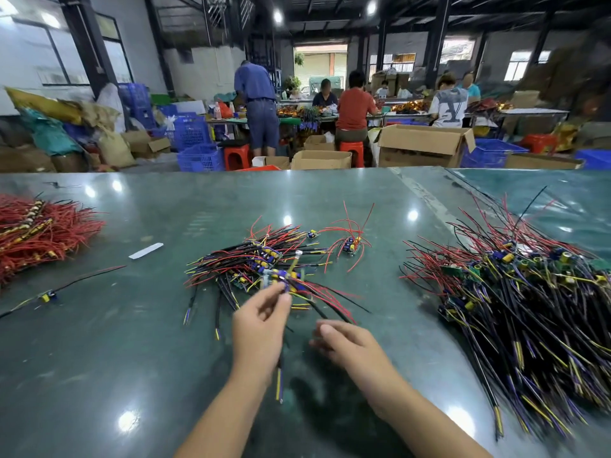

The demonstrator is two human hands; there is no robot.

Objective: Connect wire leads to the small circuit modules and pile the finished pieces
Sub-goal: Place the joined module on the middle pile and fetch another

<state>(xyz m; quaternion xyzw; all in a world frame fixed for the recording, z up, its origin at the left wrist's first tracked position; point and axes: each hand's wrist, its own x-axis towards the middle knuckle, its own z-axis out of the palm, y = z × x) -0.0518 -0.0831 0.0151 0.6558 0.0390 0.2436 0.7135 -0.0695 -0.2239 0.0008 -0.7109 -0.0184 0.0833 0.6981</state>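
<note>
Workshop floor, glossy dark-green bench top point(139, 342); other people working at far tables.

Left hand point(259, 325) pinches a small blue-and-yellow circuit module with black, red and yellow leads point(286, 282) at the fingertips, its black lead hanging down past the palm. Right hand point(344, 342) sits just right of it, fingers loosely curled; motion blur, can't tell if it grips a wire.

Just beyond the left hand: small pile of wired modules with black/red/yellow leads point(258, 259). Judging by position, that's the piece's destination or source; unclear which. A few loose modules with red leads point(350, 244) beyond the right hand.

Far right of the right hand: large heap of modules with long black leads point(522, 299). Far left of the left hand: heap of red wire leads point(39, 233), plus one stray module point(48, 296) and a white strip point(146, 250).

Progress estimate: mid-batch. Plenty of red leads left.
</note>
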